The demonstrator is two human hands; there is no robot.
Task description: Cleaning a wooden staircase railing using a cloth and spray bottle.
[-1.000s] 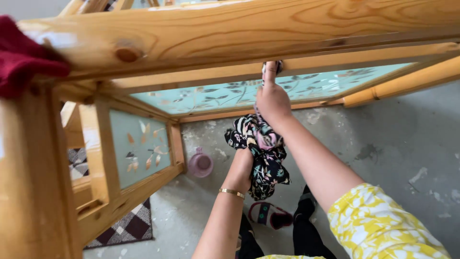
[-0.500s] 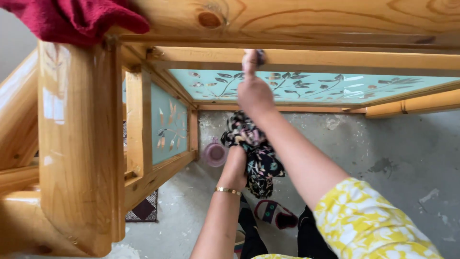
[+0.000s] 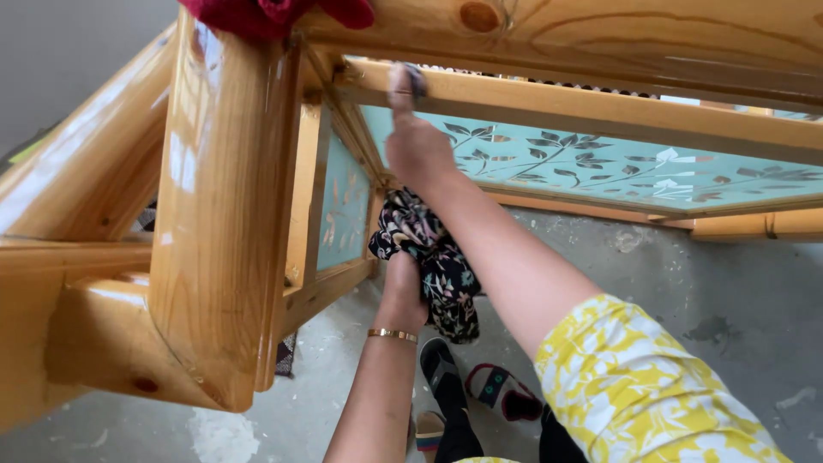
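Right hand (image 3: 417, 154): I see fingers (image 3: 399, 86) pinched shut on end of patterned cloth (image 3: 433, 257), pressed to wooden rail (image 3: 600, 107) at far centre. Left hand (image 3: 403, 287): fist closed round bunched black floral cloth, just below right wrist. Gold bangle (image 3: 393, 334) on left wrist. Teal leaf-print panel (image 3: 600, 167) under rail. Red cloth (image 3: 274, 13) draped on post (image 3: 227, 214), far left. Sandals (image 3: 501, 390) on grey floor (image 3: 729, 291), near.

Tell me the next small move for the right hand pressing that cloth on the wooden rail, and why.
Probably slide the right hand a little further left along the wooden rail, up to the corner post. It presses an end of the floral cloth on the rail close to that corner, while the left hand bunches the rest below.
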